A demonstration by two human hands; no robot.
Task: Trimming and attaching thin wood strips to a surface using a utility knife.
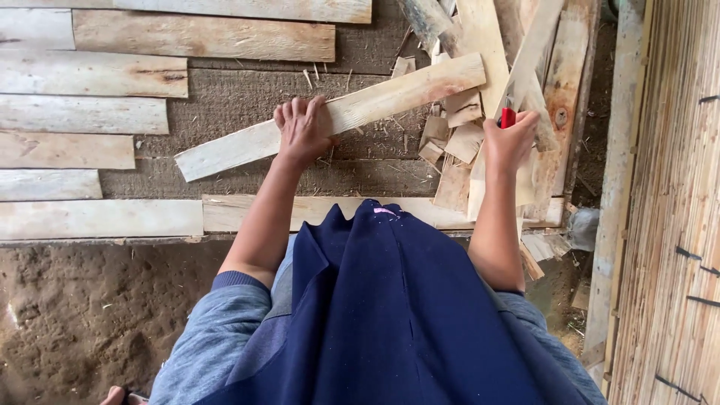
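Dark blue cloth (390,307) is seen nearest the camera, hanging over the person's front between two grey sleeves pushed up at the elbows. Beyond it, a long pale plank (375,105) is laid slantwise across the rough brown worktop (247,97), its right end raised toward the heap at the upper right. The plank is pressed down near its middle by the left hand (304,129), whose fingers are curled over the far edge. A red-handled tool (508,116) is gripped in the clenched right hand (510,142); only the top of the handle is shown, so its kind cannot be told. Just beside that hand, a heap of offcuts and boards (487,90) is piled. Well to the left, short boards (82,112) are laid in a row. At the right edge, a wall of thin split canes (675,210) is seen.
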